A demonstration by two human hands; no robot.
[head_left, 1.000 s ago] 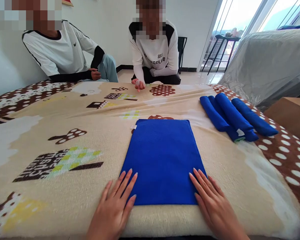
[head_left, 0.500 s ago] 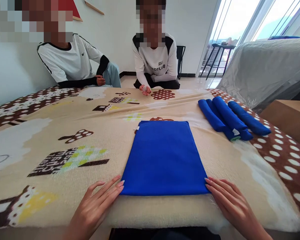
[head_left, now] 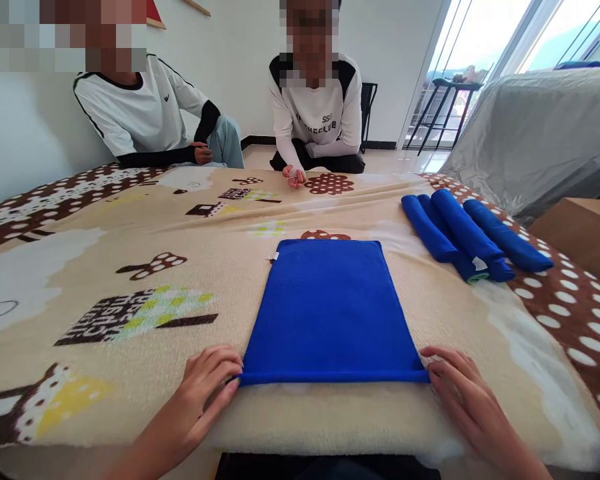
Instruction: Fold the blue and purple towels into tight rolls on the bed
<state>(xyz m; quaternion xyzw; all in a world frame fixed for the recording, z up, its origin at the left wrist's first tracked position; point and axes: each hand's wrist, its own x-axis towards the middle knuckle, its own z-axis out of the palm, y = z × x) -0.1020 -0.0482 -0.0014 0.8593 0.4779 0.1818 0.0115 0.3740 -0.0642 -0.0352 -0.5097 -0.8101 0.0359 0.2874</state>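
Observation:
A blue towel (head_left: 330, 307), folded flat, lies on the patterned blanket (head_left: 130, 267) in front of me. My left hand (head_left: 205, 390) pinches the towel's near left corner with curled fingers. At the near right corner my right hand (head_left: 460, 393) grips the edge the same way. The near edge of the towel looks slightly lifted and stretched between the two hands.
Three rolled blue towels (head_left: 470, 233) lie side by side at the right. Two people sit at the far side of the blanket; one rests a hand (head_left: 295, 177) on it. A covered piece of furniture (head_left: 540, 133) and a brown box (head_left: 585, 230) stand at the right.
My hands lay flat on the towel's near part, then slid outward to its near corners. Now the fingers have curled and taken hold of both corners.

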